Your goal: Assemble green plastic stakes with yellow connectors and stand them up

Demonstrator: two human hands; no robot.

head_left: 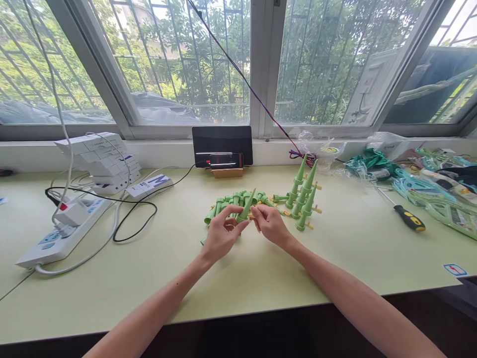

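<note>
My left hand (222, 229) is closed round a green plastic watering spike (246, 205), its pointed tip upward. Close beside it, my right hand (271, 224) pinches the small yellow valve (251, 215) at the spike's side; the fingertips partly cover it. Behind my hands lies a pile of green spikes (219, 205), some with yellow valves, partly hidden by my left hand. To the right, several assembled spikes (306, 191) stand upright in stacked rows, with yellow valves sticking out sideways.
A black tablet (222, 141) leans at the window, a phone in front. On the left are a power strip (61, 238), cables and stacked white boxes (108, 161). A screwdriver (409, 218) and plastic-wrapped packs (436, 191) lie right. The table's front edge runs below my forearms.
</note>
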